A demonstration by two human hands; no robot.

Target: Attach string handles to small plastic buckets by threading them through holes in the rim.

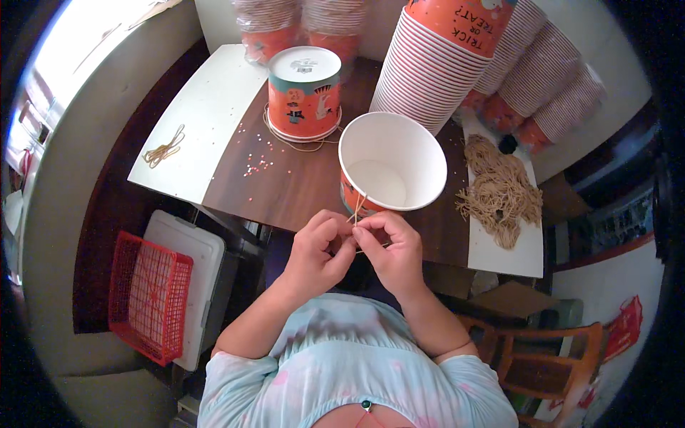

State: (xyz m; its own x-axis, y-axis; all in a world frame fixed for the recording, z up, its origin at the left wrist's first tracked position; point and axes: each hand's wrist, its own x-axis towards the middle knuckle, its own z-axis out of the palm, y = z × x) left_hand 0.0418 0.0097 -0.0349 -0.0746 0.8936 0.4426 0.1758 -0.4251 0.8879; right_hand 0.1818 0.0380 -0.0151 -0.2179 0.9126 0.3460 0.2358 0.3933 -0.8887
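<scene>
My left hand [318,250] and my right hand [390,251] meet at the near rim of a white-lined paper bucket [392,158]. Both hands are closed in a pinch on a thin tan cord [359,205], which comes out through the bucket's wall near the rim. The bucket is tilted with its mouth toward me, and its orange printed outside shows below the rim. Behind it to the left, an upside-down orange and teal bucket [305,100] has a cord lying around its base. The exact shape of the cord between my fingertips is partly hidden.
A tall stack of nested buckets [428,68] leans behind; wrapped stacks [546,71] stand back right. A heap of tan cords [501,189] lies right, a small bundle [165,148] left. Small paper dots [258,165] dot the brown table. A red basket [150,296] sits lower left, a wooden chair [546,364] lower right.
</scene>
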